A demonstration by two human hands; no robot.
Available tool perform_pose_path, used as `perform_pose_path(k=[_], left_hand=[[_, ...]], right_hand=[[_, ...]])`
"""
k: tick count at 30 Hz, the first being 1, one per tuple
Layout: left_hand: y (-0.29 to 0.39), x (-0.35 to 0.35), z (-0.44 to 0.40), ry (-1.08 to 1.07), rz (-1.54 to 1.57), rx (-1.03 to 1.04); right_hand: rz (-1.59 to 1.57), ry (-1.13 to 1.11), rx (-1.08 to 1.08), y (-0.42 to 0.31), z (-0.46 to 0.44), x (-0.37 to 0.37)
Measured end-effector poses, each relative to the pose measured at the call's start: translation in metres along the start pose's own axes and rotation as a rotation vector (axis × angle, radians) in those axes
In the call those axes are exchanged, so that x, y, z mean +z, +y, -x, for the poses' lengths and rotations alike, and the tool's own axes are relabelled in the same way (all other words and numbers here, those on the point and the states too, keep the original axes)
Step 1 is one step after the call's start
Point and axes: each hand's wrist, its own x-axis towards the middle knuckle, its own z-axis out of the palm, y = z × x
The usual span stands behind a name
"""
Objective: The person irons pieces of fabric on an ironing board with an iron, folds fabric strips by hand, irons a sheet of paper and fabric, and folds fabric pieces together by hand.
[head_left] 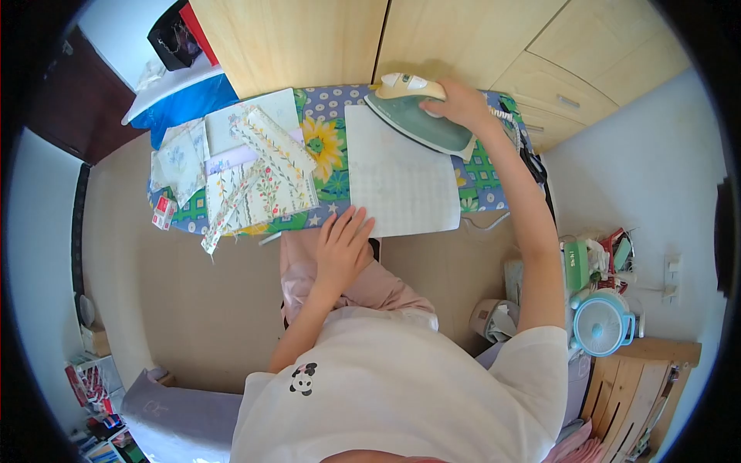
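On the ironing board (332, 185), far side, right grip (457, 106) is clasping the iron (417, 123) across the white sheet (403, 181); left grip (341, 251) is lying loosely spread, near-left corner. Apparently pressing; next stroke probably calls for steadying the sheet.

Right arm (532, 208): bare, extended well forward, curving inward at the forearm. Right hand (461, 106): closed in a grip. Left forearm (306, 327): bare, angled forward. Left hand (343, 245): back upward, fingers extended, slightly spread.
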Motion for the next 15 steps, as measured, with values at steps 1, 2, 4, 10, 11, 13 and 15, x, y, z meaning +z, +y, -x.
perform_pose_path(k=[1,2,4,10,11,13,15], left_hand=[[0.001,0.000,0.000,-0.005,0.002,-0.004],[0.002,0.001,-0.002,-0.008,-0.014,-0.006],[0.003,0.002,-0.003,-0.010,-0.034,-0.011],[-0.004,0.007,-0.006,-0.032,-0.081,0.000],[-0.006,0.005,-0.007,-0.017,-0.095,0.023],[-0.013,0.003,-0.005,-0.003,-0.106,0.050],[-0.022,0.002,-0.001,0.035,-0.154,0.043]], right_hand=[[-0.002,-0.006,0.002,0.002,-0.002,0.004],[0.081,0.028,0.001,0.004,-0.006,0.006],[0.162,0.063,-0.004,0.008,-0.008,0.008],[0.169,0.131,0.051,0.013,0.002,-0.040],[0.124,0.131,0.088,0.015,0.004,-0.051],[0.081,0.155,0.134,0.025,0.009,-0.067],[0.024,0.162,0.129,0.023,0.019,-0.079]])
